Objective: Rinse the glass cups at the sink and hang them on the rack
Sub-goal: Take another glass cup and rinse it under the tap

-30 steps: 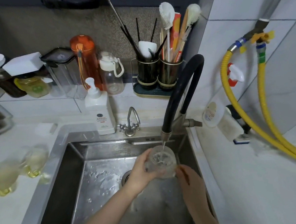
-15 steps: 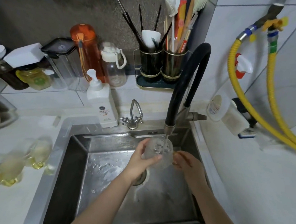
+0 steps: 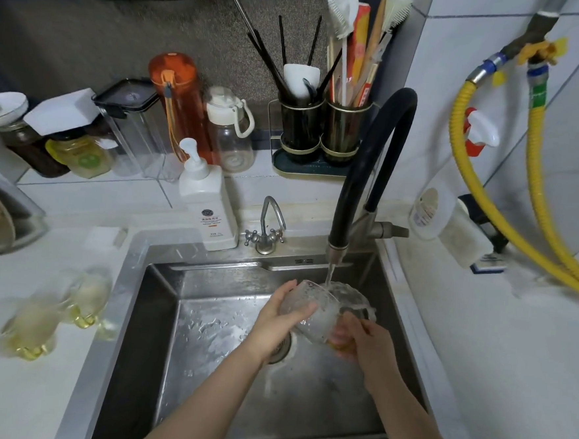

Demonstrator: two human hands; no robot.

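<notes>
I judge the rinsing step in progress. My left hand (image 3: 279,321) grips the side of the clear textured glass cup (image 3: 323,310), tilted over the steel sink (image 3: 203,350) under the stream from the black gooseneck faucet (image 3: 371,156). My right hand (image 3: 363,341) curls round its base. Two more blurred glass cups (image 3: 55,316) wait on the white counter (image 3: 12,388). Next: drain the cup, then locate the rack, which is not visible.

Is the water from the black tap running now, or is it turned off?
Running. A thin stream falls from the spout of the black tap onto the glass cup, held by the left hand and right hand.
</notes>
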